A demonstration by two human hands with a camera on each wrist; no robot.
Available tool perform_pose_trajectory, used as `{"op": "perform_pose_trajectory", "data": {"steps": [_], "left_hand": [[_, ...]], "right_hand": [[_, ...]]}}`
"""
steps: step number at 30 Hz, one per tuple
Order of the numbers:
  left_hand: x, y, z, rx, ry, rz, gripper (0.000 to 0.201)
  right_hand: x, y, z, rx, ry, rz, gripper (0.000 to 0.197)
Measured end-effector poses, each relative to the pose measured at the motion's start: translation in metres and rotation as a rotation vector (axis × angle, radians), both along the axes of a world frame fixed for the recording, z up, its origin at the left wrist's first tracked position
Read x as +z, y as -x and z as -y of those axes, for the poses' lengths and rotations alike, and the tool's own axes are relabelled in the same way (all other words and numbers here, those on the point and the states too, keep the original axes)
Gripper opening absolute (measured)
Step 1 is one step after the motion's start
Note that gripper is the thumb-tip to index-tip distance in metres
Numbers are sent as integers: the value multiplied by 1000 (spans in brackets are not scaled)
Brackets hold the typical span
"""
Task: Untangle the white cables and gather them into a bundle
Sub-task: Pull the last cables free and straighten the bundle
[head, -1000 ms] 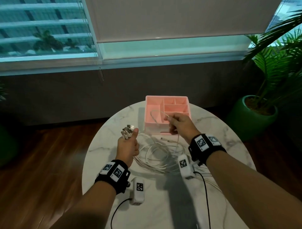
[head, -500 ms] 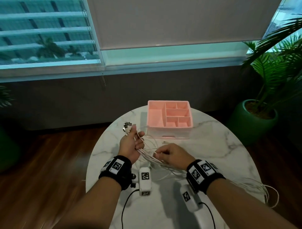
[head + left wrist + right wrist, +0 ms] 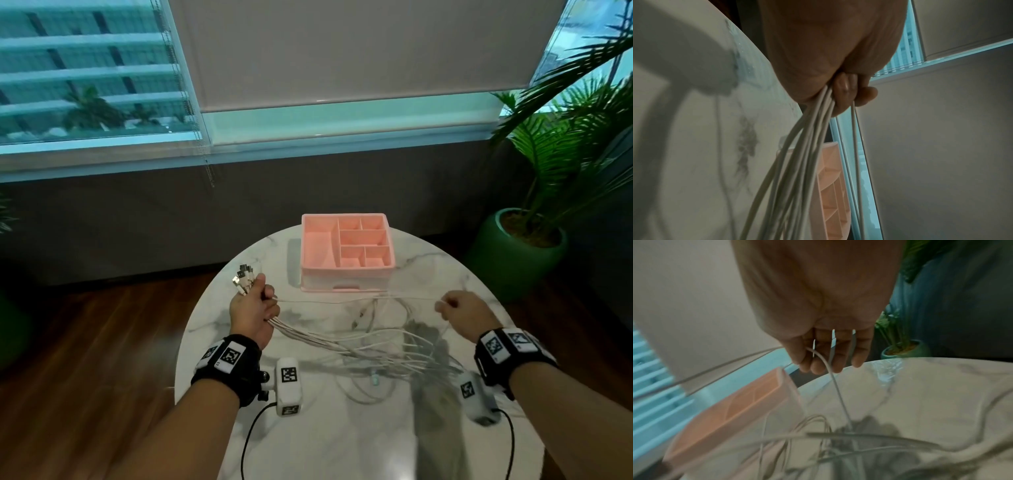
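Several white cables (image 3: pixel 370 342) lie tangled on the round marble table (image 3: pixel 342 438). My left hand (image 3: pixel 255 308) grips a bunch of them near their ends, with the metal plugs (image 3: pixel 244 277) sticking up above the fist; the left wrist view shows the strands (image 3: pixel 807 146) fanning down from the curled fingers. My right hand (image 3: pixel 457 308), at the right of the table, pinches one cable (image 3: pixel 356 300) that runs taut across to the left hand. In the right wrist view this cable (image 3: pixel 835 382) drops from the fingers to the heap.
A pink divided organiser box (image 3: pixel 346 250) stands at the table's far side, just beyond the taut cable. A potted palm in a green pot (image 3: pixel 513 250) is on the floor to the right. Wooden floor surrounds the table; a window wall lies beyond.
My right hand has moved from beside the left hand out to the right, drawing one cable taut between the hands. The left hand has kept its grip on the plug ends.
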State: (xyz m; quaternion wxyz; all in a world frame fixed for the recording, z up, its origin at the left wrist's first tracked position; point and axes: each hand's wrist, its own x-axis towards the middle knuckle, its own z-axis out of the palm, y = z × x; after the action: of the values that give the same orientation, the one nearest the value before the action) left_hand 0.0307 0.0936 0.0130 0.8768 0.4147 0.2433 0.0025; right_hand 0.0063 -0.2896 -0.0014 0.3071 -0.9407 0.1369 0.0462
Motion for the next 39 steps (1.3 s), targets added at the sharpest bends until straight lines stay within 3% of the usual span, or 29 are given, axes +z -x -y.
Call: {"op": "perform_pose_trajectory", "data": {"steps": [4,7,11,22,30,34,37,39], "left_hand": [[-2,0,2,-47,-16,11,18],[-1,2,9,-104,-60,31,20],[5,5,17,-152,-129,66,21],[26,18,25,-215,-204,123,23],[34,25,36,-308,-202,186,9],[31,26,45,-416,-172,187,15],[29,29,52,-513,-239,180,12],[28,30,52,-501,-328,150,12]], "right_hand": [[14,-11,13,-255,-254,106,34],[42,-19,-11,-292,-576,74,40],[84,-25,-59,-126,-716,83,38],[193,-29,-172,310,-1183,342,32],[164,-25,-197,194,-1439,199,34],[152,-20,-203,159,-1489,134,29],[151,-23,-203,128,-1494,173,24],[148,-27,-197,88,-1395,214,19]]}}
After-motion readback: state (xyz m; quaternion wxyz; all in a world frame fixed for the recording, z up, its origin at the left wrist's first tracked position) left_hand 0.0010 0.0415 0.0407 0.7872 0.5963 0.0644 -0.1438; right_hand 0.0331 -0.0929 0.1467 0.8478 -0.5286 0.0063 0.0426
